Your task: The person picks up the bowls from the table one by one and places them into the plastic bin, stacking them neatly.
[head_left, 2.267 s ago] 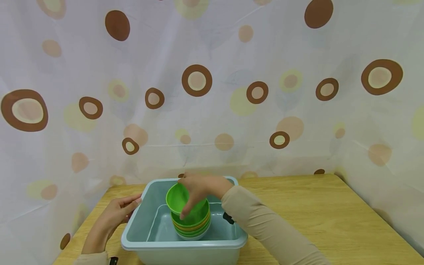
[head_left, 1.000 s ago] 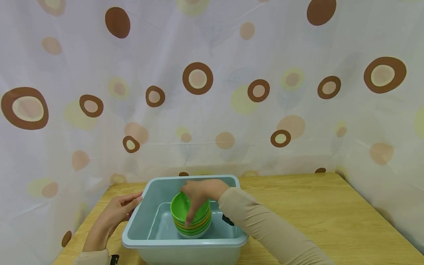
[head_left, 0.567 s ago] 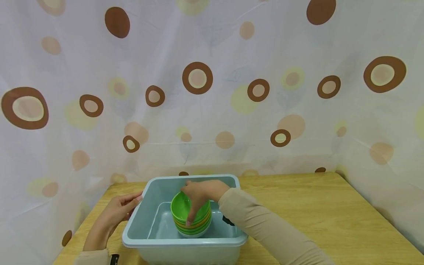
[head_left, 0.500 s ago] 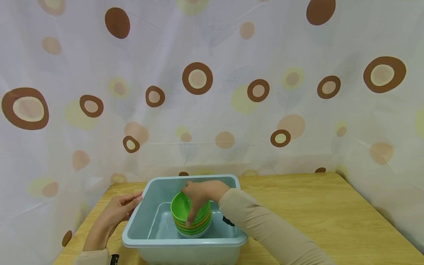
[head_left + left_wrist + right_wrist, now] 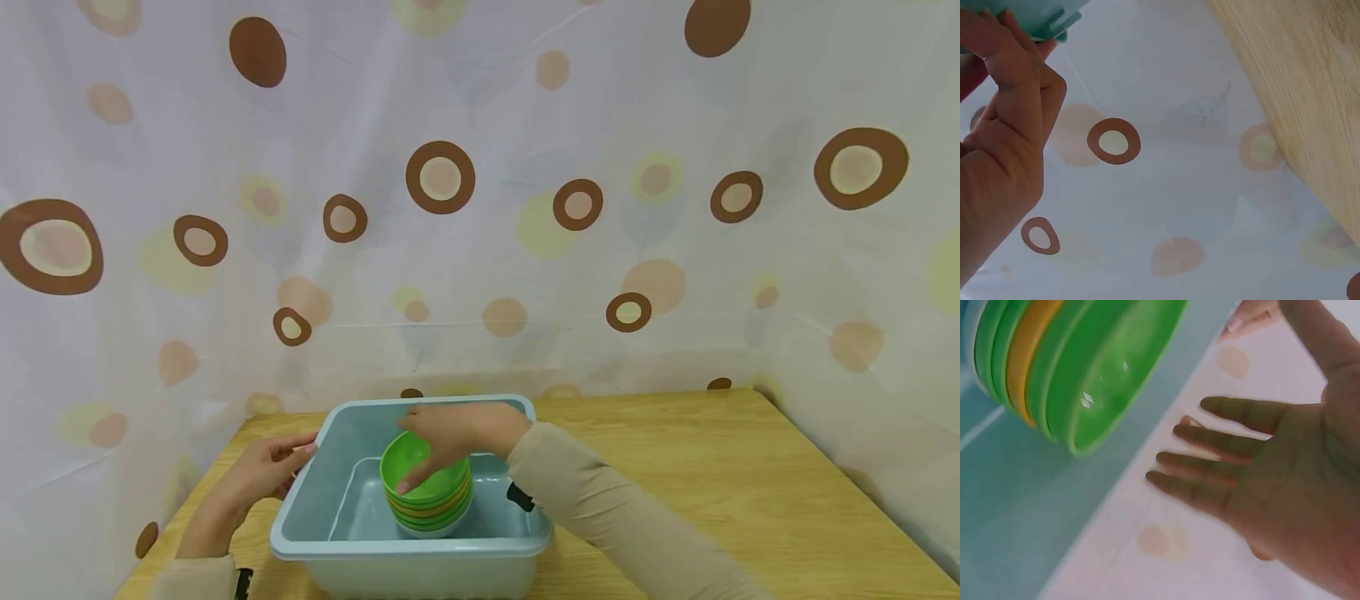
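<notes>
Nested bowls stand in a pale blue-green plastic basin [image 5: 412,548]. The topmost is a green bowl [image 5: 399,467]; below it come more green ones, an orange bowl [image 5: 1025,353] and a pale one at the bottom. Over the stack is my right hand [image 5: 461,429], its fingers spread and straight. The right wrist view shows that palm facing the top green bowl, with a gap between fingertips and rim. At the basin's left side, my left hand [image 5: 258,471] grips the rim, thumb towards the top; in the left wrist view its fingers bend at the basin edge.
The basin stands on a wooden table [image 5: 697,475], at its left part. A patterned curtain [image 5: 480,250] hangs behind the table and along both sides. Table surface extends to the right of the basin.
The right hand lowered the top green bowl into the stack, then let go of it, its fingers spreading and lifting off. The left hand has stayed at the basin's rim.
</notes>
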`<control>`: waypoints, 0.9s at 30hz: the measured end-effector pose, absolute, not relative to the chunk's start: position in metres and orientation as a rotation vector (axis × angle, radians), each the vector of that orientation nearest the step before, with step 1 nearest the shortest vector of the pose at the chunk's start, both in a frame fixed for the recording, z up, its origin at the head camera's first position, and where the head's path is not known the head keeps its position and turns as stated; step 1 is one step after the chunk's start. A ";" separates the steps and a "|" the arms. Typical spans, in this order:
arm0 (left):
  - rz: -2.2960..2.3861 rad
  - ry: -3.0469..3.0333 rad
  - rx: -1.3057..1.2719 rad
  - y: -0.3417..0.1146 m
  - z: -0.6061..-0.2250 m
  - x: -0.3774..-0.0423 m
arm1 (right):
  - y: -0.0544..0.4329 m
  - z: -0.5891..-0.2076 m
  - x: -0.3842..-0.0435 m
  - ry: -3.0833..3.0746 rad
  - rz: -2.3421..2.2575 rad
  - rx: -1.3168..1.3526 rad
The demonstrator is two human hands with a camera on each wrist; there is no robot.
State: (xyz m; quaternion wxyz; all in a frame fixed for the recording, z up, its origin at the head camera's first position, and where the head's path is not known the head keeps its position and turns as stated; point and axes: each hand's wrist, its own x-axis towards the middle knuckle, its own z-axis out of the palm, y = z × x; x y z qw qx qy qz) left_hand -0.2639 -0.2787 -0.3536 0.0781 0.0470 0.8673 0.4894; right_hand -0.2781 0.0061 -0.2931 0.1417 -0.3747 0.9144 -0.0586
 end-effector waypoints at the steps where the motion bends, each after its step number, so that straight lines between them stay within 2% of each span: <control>1: 1.449 2.605 0.149 -0.279 -0.352 -0.263 | 0.009 -0.288 -0.275 2.635 -0.206 -1.108; 6: 1.340 2.668 0.212 -0.279 -0.344 -0.258 | 0.035 -0.268 -0.263 2.625 -0.433 -1.247; 12: 1.164 2.887 0.298 -0.280 -0.321 -0.250 | 0.092 -0.254 -0.253 2.744 -0.595 -1.374; 20: 0.919 3.132 0.384 -0.276 -0.289 -0.246 | 0.167 -0.260 -0.251 3.006 -0.648 -1.172; 27: 0.843 3.386 0.351 -0.266 -0.265 -0.258 | 0.203 -0.263 -0.256 3.158 -0.681 -1.101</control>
